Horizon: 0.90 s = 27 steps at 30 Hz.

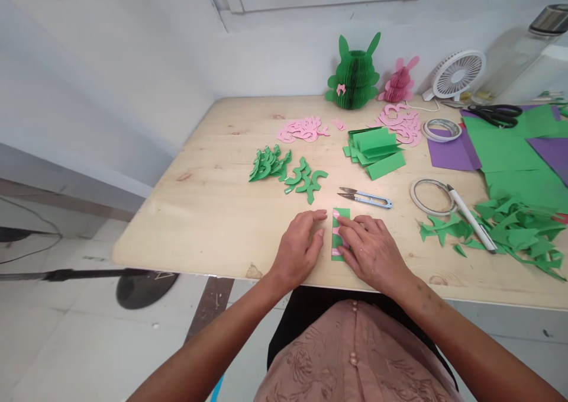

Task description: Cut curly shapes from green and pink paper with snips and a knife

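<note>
A small green paper strip (pixel 341 211) lies at the front of the table, with a pink paper cut-out (pixel 336 231) on top of it. My right hand (pixel 370 248) rests over their right side, fingertips on the pink piece and covering part of it. Just left of the strip, my left hand (pixel 299 245) lies on the table with thumb and fingers apart, holding nothing. Blue-handled thread snips (pixel 373 200) lie beyond the strip. Farther back are green curved cut-outs (pixel 268 164) and a stack of folded green paper (pixel 377 147).
Pink cut-outs (pixel 304 129) lie at the back, before a green honeycomb-paper rabbit (pixel 356 76) and a pink one (pixel 398 85). To the right are tape rolls (pixel 417 196), a white pen (pixel 473 221), green scraps (pixel 510 230), black scissors (pixel 494 115) and a small fan (pixel 459 73).
</note>
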{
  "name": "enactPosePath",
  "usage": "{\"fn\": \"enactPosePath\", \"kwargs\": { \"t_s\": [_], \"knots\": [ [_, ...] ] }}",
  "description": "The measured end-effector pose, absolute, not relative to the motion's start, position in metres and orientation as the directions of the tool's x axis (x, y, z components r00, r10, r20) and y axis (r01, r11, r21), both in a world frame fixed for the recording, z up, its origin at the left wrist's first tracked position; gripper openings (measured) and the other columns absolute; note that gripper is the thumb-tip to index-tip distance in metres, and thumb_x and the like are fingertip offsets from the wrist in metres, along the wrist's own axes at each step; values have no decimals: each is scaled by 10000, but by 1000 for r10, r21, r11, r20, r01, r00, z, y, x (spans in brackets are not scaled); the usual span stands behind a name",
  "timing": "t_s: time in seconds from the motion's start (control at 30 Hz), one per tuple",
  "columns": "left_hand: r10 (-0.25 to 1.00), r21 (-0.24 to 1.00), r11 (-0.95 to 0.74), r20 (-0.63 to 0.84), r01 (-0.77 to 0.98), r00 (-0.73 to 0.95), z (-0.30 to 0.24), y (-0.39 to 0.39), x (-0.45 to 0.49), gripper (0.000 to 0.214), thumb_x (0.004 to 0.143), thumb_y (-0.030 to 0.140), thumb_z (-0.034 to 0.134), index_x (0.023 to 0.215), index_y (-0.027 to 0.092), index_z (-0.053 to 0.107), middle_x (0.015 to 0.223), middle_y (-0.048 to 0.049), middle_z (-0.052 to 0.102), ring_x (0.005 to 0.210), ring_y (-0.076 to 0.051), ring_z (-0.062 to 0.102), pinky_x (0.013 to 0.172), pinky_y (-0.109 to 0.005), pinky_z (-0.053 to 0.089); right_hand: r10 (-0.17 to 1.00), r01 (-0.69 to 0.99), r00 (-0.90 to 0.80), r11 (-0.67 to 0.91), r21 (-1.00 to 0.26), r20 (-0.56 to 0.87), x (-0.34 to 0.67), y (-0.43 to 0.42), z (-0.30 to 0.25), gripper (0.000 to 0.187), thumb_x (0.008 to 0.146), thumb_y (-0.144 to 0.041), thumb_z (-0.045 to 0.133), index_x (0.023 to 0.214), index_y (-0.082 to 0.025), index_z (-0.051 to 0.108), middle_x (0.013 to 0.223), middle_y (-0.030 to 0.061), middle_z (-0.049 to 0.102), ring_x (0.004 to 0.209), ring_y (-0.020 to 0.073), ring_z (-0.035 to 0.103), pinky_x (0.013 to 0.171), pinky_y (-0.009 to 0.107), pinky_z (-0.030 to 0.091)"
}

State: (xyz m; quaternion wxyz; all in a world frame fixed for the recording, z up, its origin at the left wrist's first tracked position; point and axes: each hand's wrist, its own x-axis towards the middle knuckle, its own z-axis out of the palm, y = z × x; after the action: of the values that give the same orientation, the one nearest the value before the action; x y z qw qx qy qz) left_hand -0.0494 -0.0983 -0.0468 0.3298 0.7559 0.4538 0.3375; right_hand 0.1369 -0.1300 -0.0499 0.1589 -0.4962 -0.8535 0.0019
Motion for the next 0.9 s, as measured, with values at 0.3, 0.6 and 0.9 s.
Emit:
{"fn": "enactPosePath", "kwargs": {
  "t_s": [0.3, 0.6, 0.9],
  "knots": [
    [848, 908, 401, -418, 121, 326, -10, -56, -41, 205, 771, 186, 619, 962, 162, 549, 1021, -107, 670, 747, -147, 652, 616, -263, 504, 840, 843, -459, 514, -158, 289, 138, -130, -52, 178, 899, -245, 547, 1015, -140, 632, 1297, 91, 612, 1032, 286, 495, 811, 414, 376],
    [732, 800, 595, -582, 85, 355, 2, -39, -35, 287, 744, 180, 696, 970, 165, 520, 1026, -126, 681, 746, -178, 685, 565, -263, 535, 835, 838, -457, 520, -166, 306, 137, -130, -49, 171, 909, -240, 525, 996, -151, 642, 1270, 112, 625, 1027, 288, 498, 804, 425, 385],
    [758, 813, 544, -582, 208, 295, 3, -32, -27, 285, 747, 165, 673, 969, 168, 495, 919, -107, 703, 684, -165, 668, 536, -253, 503, 849, 846, -448, 504, -174, 281, 136, -130, -49, 178, 900, -238, 537, 1002, -136, 640, 1260, 101, 633, 1017, 286, 497, 797, 410, 373]
  ]
}}
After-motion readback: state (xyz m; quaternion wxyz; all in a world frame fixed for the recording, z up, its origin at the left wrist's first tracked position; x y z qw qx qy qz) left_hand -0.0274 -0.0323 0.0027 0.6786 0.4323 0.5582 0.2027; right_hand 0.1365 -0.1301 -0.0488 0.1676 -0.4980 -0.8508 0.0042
